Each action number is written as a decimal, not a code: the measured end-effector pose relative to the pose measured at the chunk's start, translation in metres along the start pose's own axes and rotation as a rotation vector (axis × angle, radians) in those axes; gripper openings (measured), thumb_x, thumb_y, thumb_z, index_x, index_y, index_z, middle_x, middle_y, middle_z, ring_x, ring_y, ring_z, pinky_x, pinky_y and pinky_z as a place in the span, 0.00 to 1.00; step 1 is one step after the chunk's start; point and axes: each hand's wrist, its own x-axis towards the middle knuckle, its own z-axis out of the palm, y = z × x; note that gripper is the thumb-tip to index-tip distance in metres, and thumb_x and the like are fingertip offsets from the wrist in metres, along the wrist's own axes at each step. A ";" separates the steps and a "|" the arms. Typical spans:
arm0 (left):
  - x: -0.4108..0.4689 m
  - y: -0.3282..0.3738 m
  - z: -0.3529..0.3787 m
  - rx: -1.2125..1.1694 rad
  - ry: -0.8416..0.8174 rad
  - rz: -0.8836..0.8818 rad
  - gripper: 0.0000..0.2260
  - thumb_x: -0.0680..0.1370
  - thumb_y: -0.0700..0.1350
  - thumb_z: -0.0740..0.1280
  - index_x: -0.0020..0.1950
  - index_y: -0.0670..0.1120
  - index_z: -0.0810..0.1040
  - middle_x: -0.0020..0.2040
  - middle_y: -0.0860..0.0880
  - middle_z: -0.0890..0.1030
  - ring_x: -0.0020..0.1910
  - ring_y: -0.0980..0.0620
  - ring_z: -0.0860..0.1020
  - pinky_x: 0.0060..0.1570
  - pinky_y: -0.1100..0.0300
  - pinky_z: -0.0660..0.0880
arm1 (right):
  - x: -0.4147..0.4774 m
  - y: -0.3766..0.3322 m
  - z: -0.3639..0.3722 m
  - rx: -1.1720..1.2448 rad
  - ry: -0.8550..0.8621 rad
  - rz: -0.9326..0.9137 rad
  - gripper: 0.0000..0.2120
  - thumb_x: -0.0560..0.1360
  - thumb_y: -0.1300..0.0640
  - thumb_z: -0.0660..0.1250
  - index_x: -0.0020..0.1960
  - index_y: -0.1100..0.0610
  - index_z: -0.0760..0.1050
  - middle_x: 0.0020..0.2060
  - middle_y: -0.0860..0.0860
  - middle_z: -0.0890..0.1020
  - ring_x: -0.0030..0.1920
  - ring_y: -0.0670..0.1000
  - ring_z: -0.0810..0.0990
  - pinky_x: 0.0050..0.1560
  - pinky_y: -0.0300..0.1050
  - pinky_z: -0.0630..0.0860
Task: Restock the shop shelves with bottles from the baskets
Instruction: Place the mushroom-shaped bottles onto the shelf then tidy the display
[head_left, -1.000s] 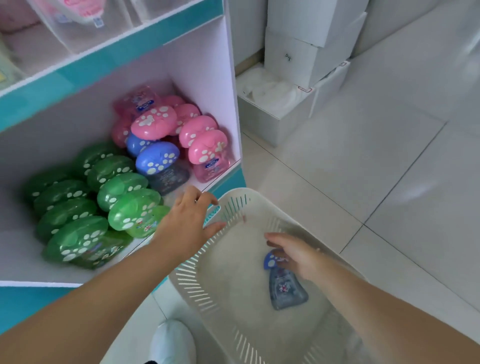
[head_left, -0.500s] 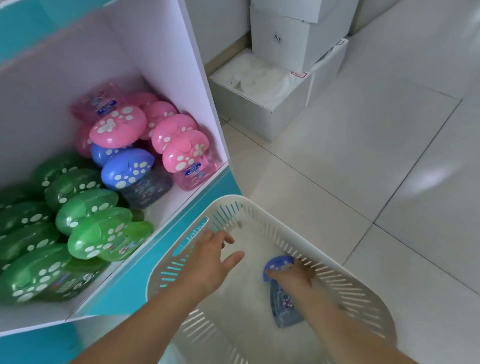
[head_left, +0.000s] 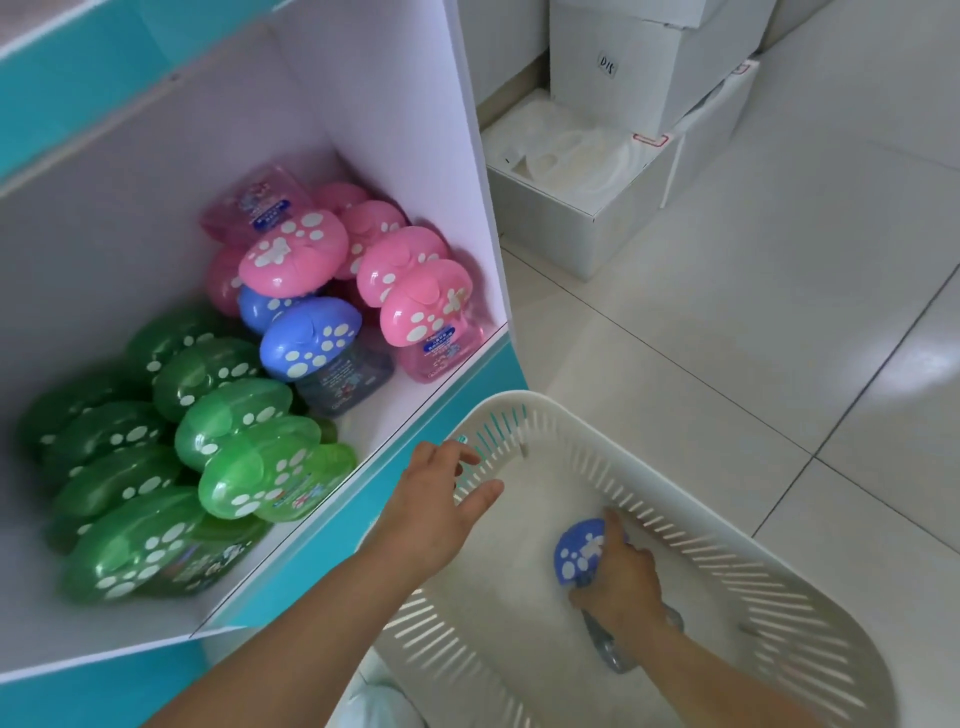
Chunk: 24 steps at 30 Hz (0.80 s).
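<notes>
Fingers (head_left: 617, 530) of the right hand (head_left: 621, 587) were curled round a blue-capped bottle (head_left: 574, 553) lying on the floor of the white slotted basket (head_left: 779, 597). The left hand (head_left: 436, 512) was relaxed and spread, grasping nothing, over the basket rim beside the shelf (head_left: 410, 156). Green bottles (head_left: 244, 441), pink bottles (head_left: 426, 301) and blue bottles (head_left: 311, 338) occupied the shelf.

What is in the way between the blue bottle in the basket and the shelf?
The left hand is at the basket rim, between the bottle in the right hand and the shelf. The basket wall must be cleared too.
</notes>
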 end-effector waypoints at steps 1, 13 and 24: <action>-0.001 -0.001 -0.002 -0.003 0.009 0.001 0.13 0.74 0.56 0.66 0.57 0.55 0.70 0.54 0.52 0.68 0.53 0.54 0.73 0.58 0.57 0.72 | -0.001 -0.007 -0.003 0.025 -0.013 -0.045 0.51 0.60 0.54 0.76 0.75 0.48 0.50 0.59 0.56 0.74 0.59 0.56 0.73 0.53 0.41 0.72; -0.042 0.020 -0.054 -0.228 0.035 0.024 0.23 0.71 0.57 0.70 0.62 0.51 0.70 0.53 0.52 0.75 0.49 0.52 0.77 0.51 0.58 0.75 | -0.081 -0.135 -0.080 0.508 0.029 -0.585 0.43 0.56 0.62 0.79 0.61 0.42 0.59 0.49 0.39 0.75 0.51 0.46 0.78 0.50 0.38 0.77; -0.116 0.048 -0.124 -0.470 0.218 0.144 0.19 0.69 0.53 0.74 0.57 0.51 0.75 0.48 0.51 0.82 0.44 0.51 0.80 0.50 0.52 0.79 | -0.200 -0.181 -0.139 0.434 -0.046 -0.852 0.44 0.62 0.61 0.79 0.68 0.44 0.58 0.53 0.44 0.77 0.52 0.45 0.79 0.51 0.32 0.75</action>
